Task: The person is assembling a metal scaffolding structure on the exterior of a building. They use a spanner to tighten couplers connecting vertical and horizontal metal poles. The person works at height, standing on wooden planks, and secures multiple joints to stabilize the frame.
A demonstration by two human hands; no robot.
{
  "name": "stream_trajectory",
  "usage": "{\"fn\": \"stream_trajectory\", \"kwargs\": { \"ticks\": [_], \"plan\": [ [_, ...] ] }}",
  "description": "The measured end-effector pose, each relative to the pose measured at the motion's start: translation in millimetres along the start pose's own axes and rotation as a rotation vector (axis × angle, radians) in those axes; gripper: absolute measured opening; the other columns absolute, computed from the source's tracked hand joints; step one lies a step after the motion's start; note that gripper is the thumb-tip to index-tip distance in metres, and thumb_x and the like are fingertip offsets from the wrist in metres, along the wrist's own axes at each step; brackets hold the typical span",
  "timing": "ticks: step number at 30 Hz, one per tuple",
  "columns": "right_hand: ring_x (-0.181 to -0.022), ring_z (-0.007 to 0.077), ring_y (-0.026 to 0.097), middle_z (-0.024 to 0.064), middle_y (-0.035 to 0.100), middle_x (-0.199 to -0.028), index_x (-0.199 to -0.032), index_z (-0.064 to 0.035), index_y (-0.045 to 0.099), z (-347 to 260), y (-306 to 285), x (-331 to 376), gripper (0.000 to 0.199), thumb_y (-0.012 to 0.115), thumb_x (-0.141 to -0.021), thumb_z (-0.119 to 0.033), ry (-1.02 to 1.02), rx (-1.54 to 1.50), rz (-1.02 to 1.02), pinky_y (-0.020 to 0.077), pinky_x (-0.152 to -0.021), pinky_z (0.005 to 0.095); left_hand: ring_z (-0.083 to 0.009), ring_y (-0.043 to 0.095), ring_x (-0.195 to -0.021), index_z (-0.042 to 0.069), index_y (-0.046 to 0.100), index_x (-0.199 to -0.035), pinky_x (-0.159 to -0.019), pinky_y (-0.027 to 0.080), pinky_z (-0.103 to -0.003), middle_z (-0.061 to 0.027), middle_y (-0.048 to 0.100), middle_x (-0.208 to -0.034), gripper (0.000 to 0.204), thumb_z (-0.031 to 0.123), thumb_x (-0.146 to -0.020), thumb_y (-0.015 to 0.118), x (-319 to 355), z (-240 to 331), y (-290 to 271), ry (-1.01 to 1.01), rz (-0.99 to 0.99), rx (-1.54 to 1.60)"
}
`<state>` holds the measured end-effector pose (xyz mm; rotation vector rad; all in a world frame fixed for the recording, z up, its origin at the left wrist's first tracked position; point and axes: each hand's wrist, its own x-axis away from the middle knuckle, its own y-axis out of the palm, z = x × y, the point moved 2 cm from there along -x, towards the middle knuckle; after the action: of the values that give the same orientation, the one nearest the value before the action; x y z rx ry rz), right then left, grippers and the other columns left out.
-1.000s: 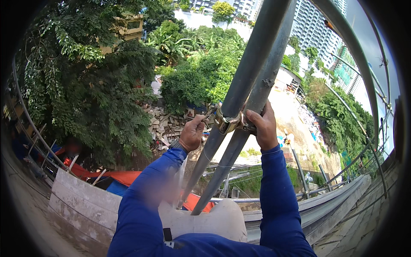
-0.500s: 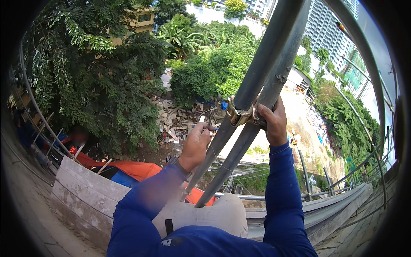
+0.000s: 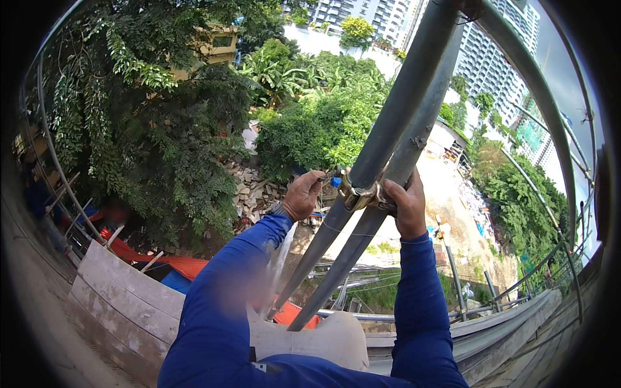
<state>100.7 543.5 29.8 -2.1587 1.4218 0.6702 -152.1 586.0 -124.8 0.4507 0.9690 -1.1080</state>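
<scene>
Two grey steel tubes (image 3: 394, 136) run side by side from the lower middle up to the upper right. A metal coupler (image 3: 359, 195) clamps them together. My left hand (image 3: 303, 195) is closed on a small tool with a blue part (image 3: 334, 182), held against the left side of the coupler. My right hand (image 3: 406, 205) grips the coupler and the right tube from the other side. Both arms are in blue sleeves and reach up from the lower edge.
More steel tubes (image 3: 550, 129) curve past on the right. A wooden board wall (image 3: 123, 297) and a plank walkway (image 3: 517, 323) lie below. A white sack (image 3: 323, 339) sits by my chest. Trees, an orange tarp (image 3: 187, 264) and buildings lie far below and beyond.
My left hand had dropped a little below the coupler and is now back up at it with the blue-tipped tool. My right hand has stayed on the coupler.
</scene>
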Motion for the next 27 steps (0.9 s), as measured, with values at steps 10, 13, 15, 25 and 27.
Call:
{"fn": "stream_trajectory", "kwargs": {
  "ticks": [10, 13, 15, 25, 27],
  "plan": [
    [-0.103, 0.0171, 0.066, 0.0103, 0.068, -0.113, -0.135, 0.0002, 0.050, 1, -3, 4, 0.050, 0.071, -0.092, -0.015, 0.029, -0.019, 0.009, 0.0543, -0.090, 0.0324, -0.0415, 0.068, -0.092, 0.001, 0.062, -0.126, -0.079, 0.053, -0.044, -0.0228, 0.069, -0.100, 0.024, 0.009, -0.104, 0.056, 13, 21, -3, -0.019, -0.108, 0.041],
    [-0.101, 0.0167, 0.066, 0.0102, 0.068, -0.113, -0.135, 0.0000, 0.049, -2, 1, 1, 0.050, 0.071, -0.093, -0.015, 0.009, -0.008, 0.016, 0.0545, -0.089, 0.0312, -0.0413, 0.067, -0.088, 0.003, 0.062, -0.124, -0.075, 0.051, -0.045, -0.0222, 0.068, -0.096, 0.022, 0.011, -0.105, 0.055, 5, 25, -10, 0.075, -0.060, 0.057],
    [-0.100, 0.0164, 0.066, 0.0102, 0.068, -0.113, -0.135, -0.0001, 0.049, 1, 2, 1, 0.050, 0.071, -0.093, -0.015, 0.013, -0.014, 0.006, 0.0545, -0.088, 0.0306, -0.0428, 0.067, -0.088, 0.003, 0.062, -0.124, -0.075, 0.051, -0.045, -0.0233, 0.068, -0.095, 0.022, 0.012, -0.105, 0.054, 16, 36, -8, 0.047, -0.039, 0.059],
    [-0.100, 0.0158, 0.066, 0.0101, 0.068, -0.112, -0.132, -0.0001, 0.050, -1, -6, 14, 0.050, 0.073, -0.092, -0.019, 0.079, 0.008, 0.017, 0.0540, -0.089, 0.0319, -0.0036, 0.038, -0.064, 0.001, 0.050, -0.127, -0.054, 0.033, -0.023, 0.0053, 0.041, -0.075, 0.023, 0.014, -0.108, 0.045, 45, 178, -36, -0.812, -0.303, 0.688],
    [-0.102, 0.0167, 0.066, 0.0102, 0.069, -0.114, -0.132, -0.0003, 0.051, 2, -6, 6, 0.050, 0.073, -0.092, -0.019, 0.026, 0.019, 0.031, 0.0536, -0.091, 0.0329, -0.0045, 0.039, -0.064, 0.001, 0.051, -0.127, -0.055, 0.034, -0.024, 0.0052, 0.043, -0.076, 0.023, 0.013, -0.108, 0.045, 50, 168, -30, -0.760, -0.238, 0.627]
  ]
}}
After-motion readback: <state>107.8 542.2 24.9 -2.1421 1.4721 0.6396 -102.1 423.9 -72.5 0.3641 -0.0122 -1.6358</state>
